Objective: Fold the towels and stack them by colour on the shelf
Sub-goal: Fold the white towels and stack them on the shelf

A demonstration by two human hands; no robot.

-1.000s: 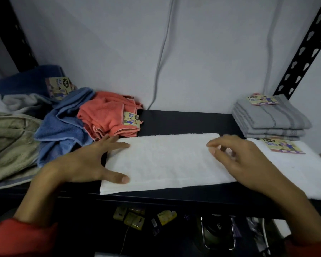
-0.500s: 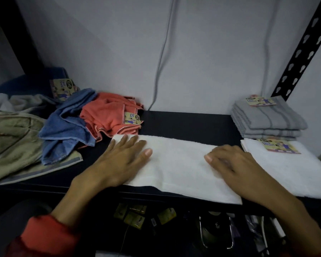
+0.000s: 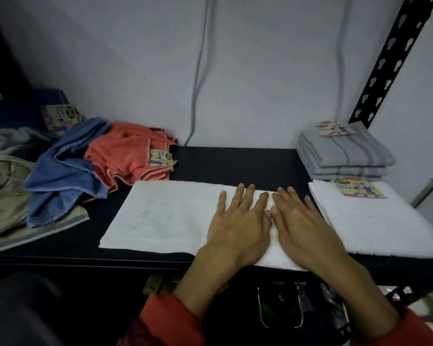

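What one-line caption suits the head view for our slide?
Both hands, left and right, press flat on a white towel between unfolded coloured towels and folded grey stack.

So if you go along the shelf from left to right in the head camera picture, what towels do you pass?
Beige towel → blue towel → coral towel → flat white towel under both hands → folded white towel, with the grey stack behind it.

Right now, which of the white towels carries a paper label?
The folded white towel at the right, in front of the grey stack. The white towel under both hands shows none.
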